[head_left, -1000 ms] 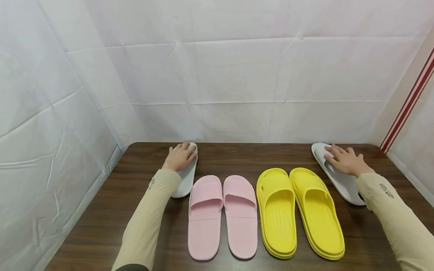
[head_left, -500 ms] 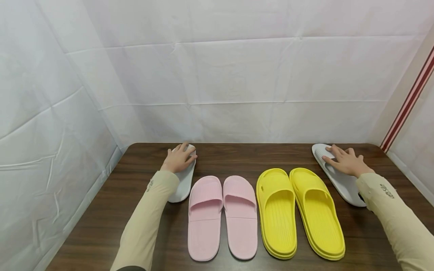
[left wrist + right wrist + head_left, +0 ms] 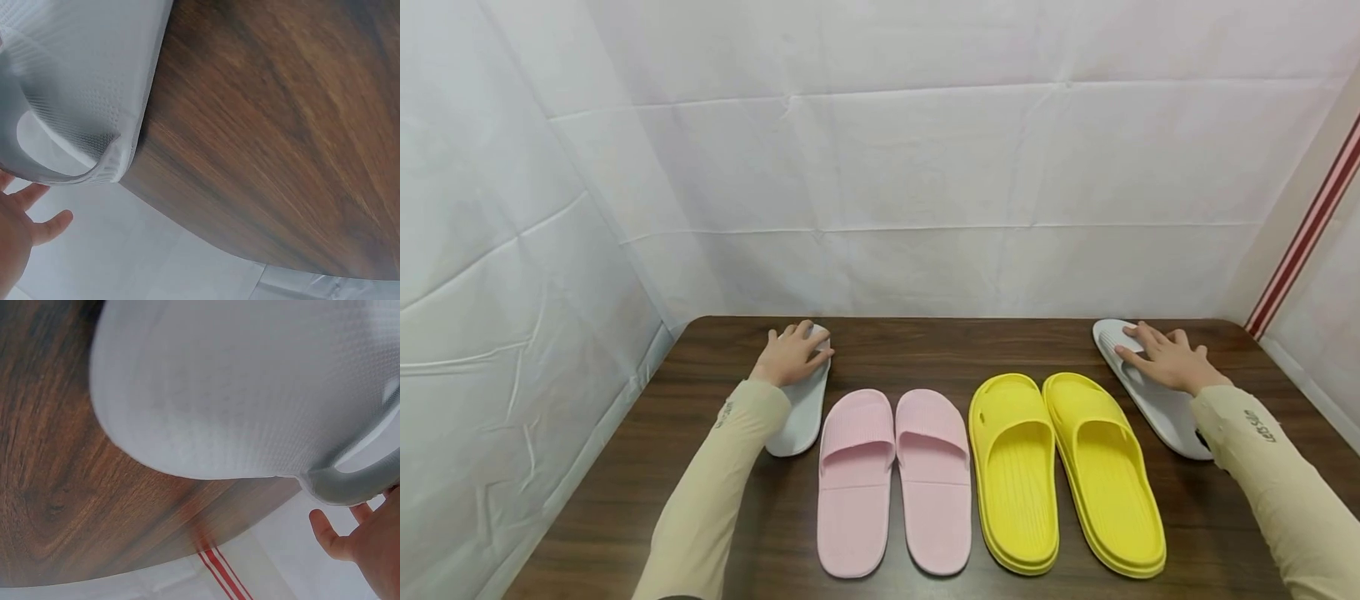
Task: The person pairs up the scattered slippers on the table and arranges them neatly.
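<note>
In the head view, my left hand (image 3: 792,354) lies over the strap end of a white slipper (image 3: 801,417) at the back left of the table, fingers spread and thumb near its right edge. On the back right, my right hand (image 3: 1172,360) rests on the strap end of another white slipper (image 3: 1156,408), fingers also spread. Both toes point away from me, the right one slanting left. The left wrist view shows fingers (image 3: 53,228) beside the left slipper's grey-white strap (image 3: 56,175). Spread fingers (image 3: 325,534) appear beside the strap (image 3: 350,487) in the right wrist view.
Between my arms a pair of pink slippers (image 3: 854,517) and a pair of yellow slippers (image 3: 1018,500) stand side by side on the dark wooden table (image 3: 925,350). White sheeting (image 3: 925,167) hangs behind and to the sides, with a red-striped strip (image 3: 1303,233) at right.
The left white slipper has slid toward me and slightly left, together with my left hand. My right hand and its slipper have barely moved; the pink and yellow pairs stay put.
</note>
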### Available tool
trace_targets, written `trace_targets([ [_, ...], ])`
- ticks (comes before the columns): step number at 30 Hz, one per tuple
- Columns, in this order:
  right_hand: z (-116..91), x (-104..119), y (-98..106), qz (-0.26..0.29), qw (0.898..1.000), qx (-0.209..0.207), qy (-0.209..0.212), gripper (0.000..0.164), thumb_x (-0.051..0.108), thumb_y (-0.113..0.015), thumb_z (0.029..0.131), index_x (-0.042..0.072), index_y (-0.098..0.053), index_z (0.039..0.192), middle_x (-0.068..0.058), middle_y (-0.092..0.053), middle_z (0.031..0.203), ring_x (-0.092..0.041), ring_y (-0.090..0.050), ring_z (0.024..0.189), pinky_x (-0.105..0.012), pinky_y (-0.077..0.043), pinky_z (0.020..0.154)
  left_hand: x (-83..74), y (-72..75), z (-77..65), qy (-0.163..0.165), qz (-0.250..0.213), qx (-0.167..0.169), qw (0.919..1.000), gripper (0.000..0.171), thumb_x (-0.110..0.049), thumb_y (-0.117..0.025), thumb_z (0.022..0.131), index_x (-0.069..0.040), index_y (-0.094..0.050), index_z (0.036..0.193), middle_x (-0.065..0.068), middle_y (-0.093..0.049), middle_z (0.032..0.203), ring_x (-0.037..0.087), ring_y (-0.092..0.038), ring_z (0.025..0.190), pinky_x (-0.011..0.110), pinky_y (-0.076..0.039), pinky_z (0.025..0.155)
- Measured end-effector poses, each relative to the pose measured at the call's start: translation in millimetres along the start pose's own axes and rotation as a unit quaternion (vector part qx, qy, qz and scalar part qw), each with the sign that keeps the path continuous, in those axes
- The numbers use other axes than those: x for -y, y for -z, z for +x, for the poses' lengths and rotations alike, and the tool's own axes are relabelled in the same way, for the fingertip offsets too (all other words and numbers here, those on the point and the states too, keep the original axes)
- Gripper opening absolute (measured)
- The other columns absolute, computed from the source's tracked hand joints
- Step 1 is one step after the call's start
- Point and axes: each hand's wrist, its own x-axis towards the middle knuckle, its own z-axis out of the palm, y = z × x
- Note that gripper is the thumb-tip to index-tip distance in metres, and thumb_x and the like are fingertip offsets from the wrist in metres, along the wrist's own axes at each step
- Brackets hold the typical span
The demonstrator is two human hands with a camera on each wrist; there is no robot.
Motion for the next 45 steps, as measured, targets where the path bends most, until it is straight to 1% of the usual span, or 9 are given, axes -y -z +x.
trace_targets([
  [9,1,0,-1,0.011,1.0,-0.001,0.005,0.079,0.063,-0.024,0.087,0.01,-0.009,0.144,-0.026,-0.006,0.146,-0.06,-0.006,0.118,-0.077,-0.003,0.079,2.1,2.9,-10.6,-0.003,0.001,0.009,1.0,0.044,-0.044,-0.038,0.093,-0.021,-0.044,0.129,0.016,-0.037,0.134,0.038,-0.041,0.119,0.066,-0.025,0.093],
  [16,2,-2,-2,0.006,1.0,-0.004,0.006,0.079,0.063,-0.025,0.088,0.01,-0.009,0.143,-0.028,-0.007,0.145,-0.061,-0.006,0.117,-0.076,-0.005,0.079,6.1,4.1,-18.2,-0.007,-0.017,0.012,0.9998,0.046,-0.044,-0.039,0.092,-0.019,-0.044,0.13,0.016,-0.037,0.135,0.039,-0.041,0.119,0.067,-0.023,0.094],
  [24,1,-3,-1,0.008,1.0,-0.01,0.007,0.077,0.061,-0.026,0.088,0.009,-0.011,0.143,-0.028,-0.008,0.144,-0.062,-0.005,0.116,-0.076,-0.005,0.079,8.7,1.3,-27.2,-0.022,-0.017,-0.002,0.9996,0.042,-0.044,-0.041,0.091,-0.02,-0.048,0.126,0.015,-0.04,0.132,0.037,-0.045,0.115,0.065,-0.027,0.091],
  [28,0,-1,0,0.007,1.0,-0.011,0.005,0.077,0.061,-0.026,0.088,0.009,-0.011,0.143,-0.029,-0.009,0.144,-0.062,-0.005,0.117,-0.076,-0.005,0.08,8.5,3.3,-34.2,-0.026,-0.019,-0.003,0.9995,0.042,-0.043,-0.042,0.091,-0.019,-0.049,0.125,0.016,-0.041,0.133,0.038,-0.045,0.115,0.064,-0.028,0.09],
  [32,-1,0,1,0.007,1.0,-0.009,0.007,0.077,0.061,-0.025,0.088,0.009,-0.011,0.143,-0.029,-0.009,0.144,-0.061,-0.006,0.117,-0.075,-0.005,0.079,9.5,5.6,-40.9,-0.028,-0.02,0.001,0.9994,0.04,-0.042,-0.043,0.091,-0.019,-0.05,0.123,0.015,-0.041,0.132,0.038,-0.046,0.114,0.061,-0.03,0.088],
  [37,-1,1,2,0.005,1.0,-0.009,0.006,0.078,0.062,-0.025,0.088,0.009,-0.01,0.143,-0.029,-0.009,0.144,-0.06,-0.008,0.115,-0.075,-0.007,0.079,12.7,5.6,-46.0,-0.033,-0.017,0.001,0.9993,0.04,-0.043,-0.042,0.091,-0.02,-0.05,0.123,0.015,-0.041,0.133,0.037,-0.046,0.115,0.061,-0.03,0.088],
  [42,1,2,2,0.004,1.0,-0.019,0.006,0.075,0.061,-0.026,0.088,0.008,-0.016,0.141,-0.028,-0.013,0.143,-0.059,-0.012,0.113,-0.073,-0.011,0.077,15.8,5.9,-52.1,-0.033,-0.023,-0.001,0.9992,0.041,-0.044,-0.042,0.091,-0.02,-0.049,0.124,0.015,-0.042,0.132,0.038,-0.046,0.115,0.061,-0.031,0.087],
  [45,1,2,1,0.009,1.0,-0.016,0.009,0.075,0.061,-0.027,0.088,0.007,-0.016,0.14,-0.029,-0.014,0.143,-0.059,-0.012,0.113,-0.074,-0.01,0.077,18.3,6.9,-57.2,-0.03,-0.026,0.0,0.9992,0.04,-0.043,-0.043,0.091,-0.02,-0.05,0.123,0.015,-0.042,0.132,0.039,-0.046,0.114,0.061,-0.031,0.085],
])
